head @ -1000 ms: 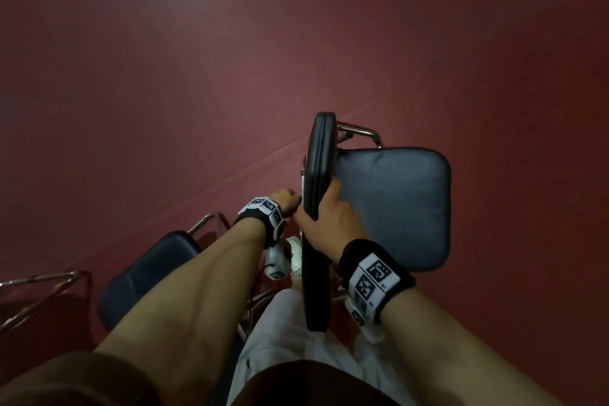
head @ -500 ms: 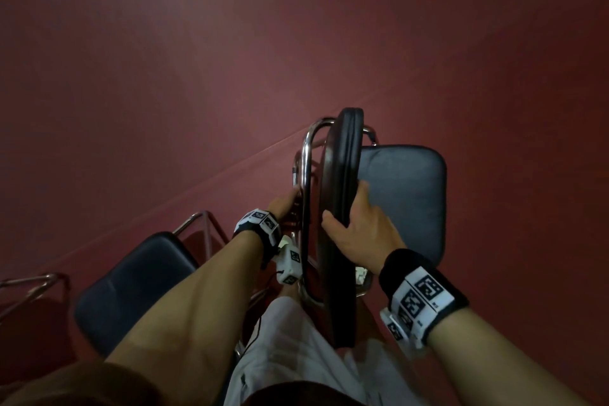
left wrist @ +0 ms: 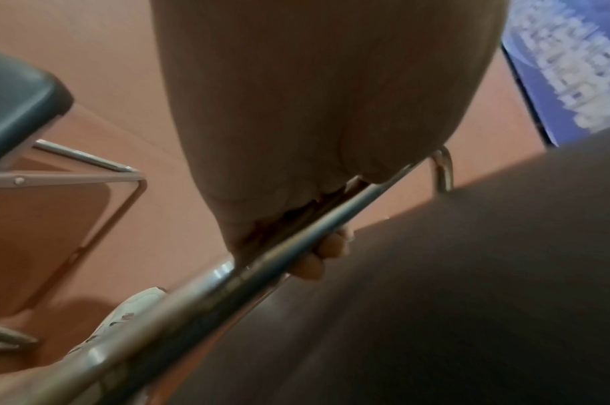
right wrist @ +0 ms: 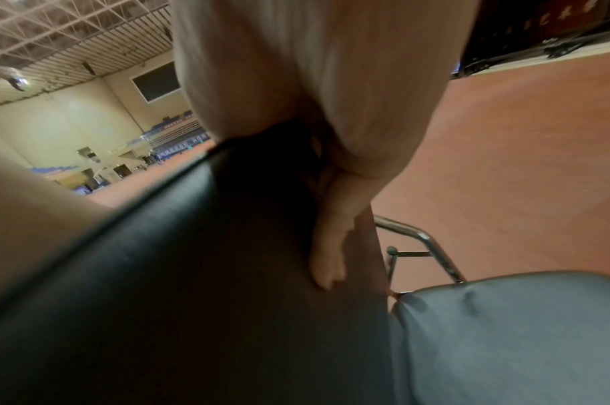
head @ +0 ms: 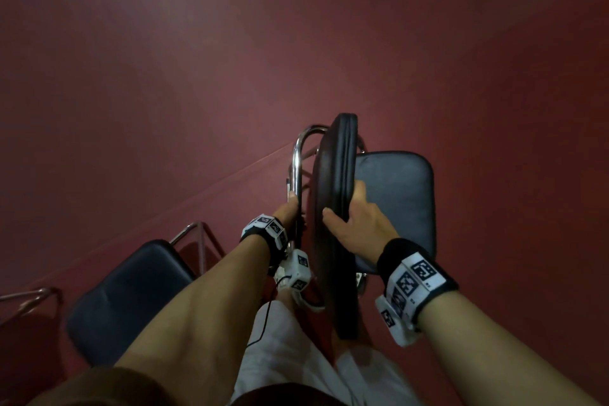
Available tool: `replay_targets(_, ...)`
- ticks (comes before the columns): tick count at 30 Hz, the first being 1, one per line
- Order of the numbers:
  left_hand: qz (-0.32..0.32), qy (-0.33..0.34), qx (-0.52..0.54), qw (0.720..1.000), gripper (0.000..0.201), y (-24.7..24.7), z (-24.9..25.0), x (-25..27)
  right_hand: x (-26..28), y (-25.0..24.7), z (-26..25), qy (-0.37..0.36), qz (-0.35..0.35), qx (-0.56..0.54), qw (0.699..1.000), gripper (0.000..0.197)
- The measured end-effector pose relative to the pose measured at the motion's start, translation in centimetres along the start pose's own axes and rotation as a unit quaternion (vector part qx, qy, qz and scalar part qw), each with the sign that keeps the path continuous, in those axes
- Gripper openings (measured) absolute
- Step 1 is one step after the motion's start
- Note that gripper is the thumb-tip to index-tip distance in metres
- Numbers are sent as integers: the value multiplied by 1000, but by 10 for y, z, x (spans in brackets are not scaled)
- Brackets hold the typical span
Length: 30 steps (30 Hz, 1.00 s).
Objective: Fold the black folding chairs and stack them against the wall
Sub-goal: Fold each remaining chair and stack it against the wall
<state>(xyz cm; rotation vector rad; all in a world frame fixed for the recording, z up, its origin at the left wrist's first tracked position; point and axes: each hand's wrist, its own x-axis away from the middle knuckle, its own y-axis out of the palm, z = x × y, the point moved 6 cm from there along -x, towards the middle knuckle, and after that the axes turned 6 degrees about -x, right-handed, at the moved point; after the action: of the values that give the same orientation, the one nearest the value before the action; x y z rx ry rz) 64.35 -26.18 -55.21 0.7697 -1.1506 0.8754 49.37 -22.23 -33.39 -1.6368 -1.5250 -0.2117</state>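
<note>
Standing over the work, the person shows white trousers [head: 296, 356] at the bottom of the head view, with both forearms reaching forward and each wrist carrying a black band with printed markers.

The right hand [head: 359, 227] grips the upturned padded seat [head: 336, 208] of the folding chair being handled: thumb on the near face, fingers curled over the edge onto the far side. The right wrist view confirms it, with fingertips [right wrist: 326, 271] pressed into the black padding. The seat stands on edge, roughly vertical, directly in front of the person's legs.

The left hand [head: 288, 212] is closed round the chrome frame tube [head: 297, 168] of the same chair, just left of the seat. In the left wrist view the fingertips [left wrist: 328, 246] wrap under the tube, which runs diagonally across the picture. A white shoe [left wrist: 120, 315] shows below the tube.

Just beyond the right hand, a second chair [head: 395, 208] stands open, its black seat flat and touching or nearly touching the upturned one; which cannot be told. To the left, a third open chair [head: 125, 293] with chrome legs stands near the left forearm. A further chrome frame [head: 29, 297] shows at the left edge.

All stand on a dark red floor [head: 296, 43]. The right wrist view shows a large hall with a truss ceiling [right wrist: 71, 35].
</note>
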Motion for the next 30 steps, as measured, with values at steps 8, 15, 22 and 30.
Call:
replay_targets(8, -72, -1, -28, 997, 66, 48, -24, 64, 31, 6, 27, 22, -26, 54, 998, 69)
replay_targets(15, -22, -16, 6, 1000, 64, 32, -47, 93, 46, 1, 47, 22, -18, 68, 997, 70)
replay_targets(22, -20, -1, 35, 999, 61, 28, -53, 121, 58, 13, 30, -18, -27, 86, 996, 69)
replay_targets(30, -14, 10, 19, 1000, 61, 0, -41, 161, 51, 34, 6, -32, -42, 90, 995, 71)
